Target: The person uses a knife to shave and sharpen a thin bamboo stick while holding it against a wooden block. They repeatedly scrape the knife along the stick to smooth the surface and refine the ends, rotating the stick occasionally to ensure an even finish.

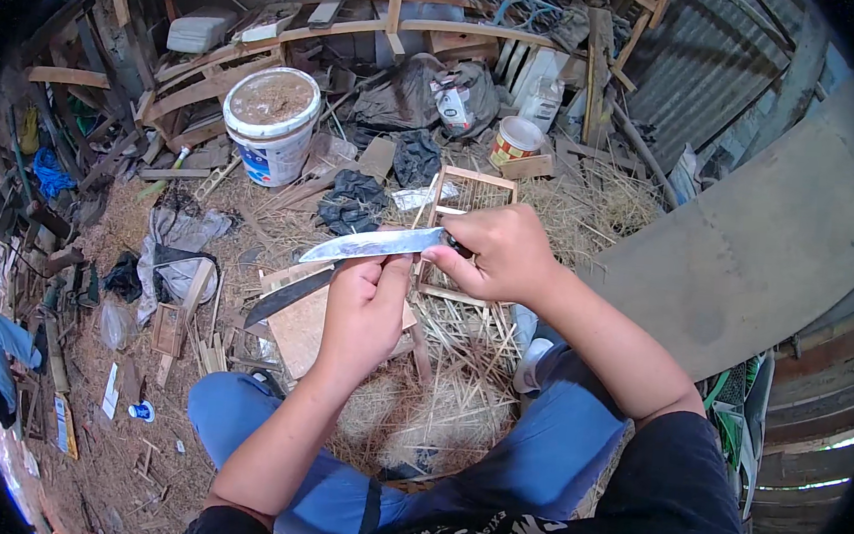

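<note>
Brown floor (136, 455) with loose straw (624, 208), corrugated wall (708, 78) at upper right, bright gaps (821, 485) between boards (797, 509) lower down.

black shirt (617, 528): white lettering, numerals | white bucket (273, 155): label, too small to read | tub (505, 151): likewise

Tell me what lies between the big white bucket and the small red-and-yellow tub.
In the head view, crumpled dark plastic and a white package lie between them, among other clutter.
</note>
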A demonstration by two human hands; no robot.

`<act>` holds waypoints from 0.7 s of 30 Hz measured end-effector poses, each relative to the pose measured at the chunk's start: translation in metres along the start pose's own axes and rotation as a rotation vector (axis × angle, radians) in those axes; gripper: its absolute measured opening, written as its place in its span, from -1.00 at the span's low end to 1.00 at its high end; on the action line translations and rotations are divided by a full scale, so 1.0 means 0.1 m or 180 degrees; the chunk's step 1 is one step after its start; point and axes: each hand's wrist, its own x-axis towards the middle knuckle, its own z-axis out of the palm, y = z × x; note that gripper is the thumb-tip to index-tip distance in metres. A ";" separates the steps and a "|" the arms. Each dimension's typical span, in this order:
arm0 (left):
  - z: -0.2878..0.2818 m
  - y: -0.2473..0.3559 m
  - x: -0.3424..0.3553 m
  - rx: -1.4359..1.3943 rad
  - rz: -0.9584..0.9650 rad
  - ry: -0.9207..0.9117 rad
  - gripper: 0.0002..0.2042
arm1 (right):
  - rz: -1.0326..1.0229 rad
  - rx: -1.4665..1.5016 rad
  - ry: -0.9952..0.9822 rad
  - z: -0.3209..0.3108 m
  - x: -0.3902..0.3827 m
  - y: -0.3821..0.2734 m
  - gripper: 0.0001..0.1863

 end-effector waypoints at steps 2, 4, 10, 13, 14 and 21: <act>-0.01 0.02 0.00 -0.0194 -0.0008 -0.0108 -0.82 | 0.0464 0.0021 0.0117 -0.01 0.02 0.06 -0.52; 0.02 0.11 0.03 -0.0632 -0.0046 -0.0296 -0.83 | 0.1402 0.0027 0.0377 -0.04 0.05 0.28 -0.51; 0.03 0.10 -0.01 -0.0779 -0.0122 -0.0367 -0.82 | 0.1515 0.0546 0.0375 -0.19 -0.01 0.50 -0.54; 0.04 0.09 0.01 -0.0817 -0.0261 -0.0281 -0.83 | 0.0988 0.0734 0.0111 -0.05 -0.01 0.16 -0.53; 0.04 0.07 0.01 -0.0803 -0.0300 -0.0250 -0.83 | 0.0715 0.0560 0.0034 -0.03 -0.03 0.12 -0.53; 0.04 -0.01 0.02 -0.0479 -0.0179 -0.0092 -0.82 | 0.0016 0.0188 -0.0085 -0.01 -0.03 0.06 -0.63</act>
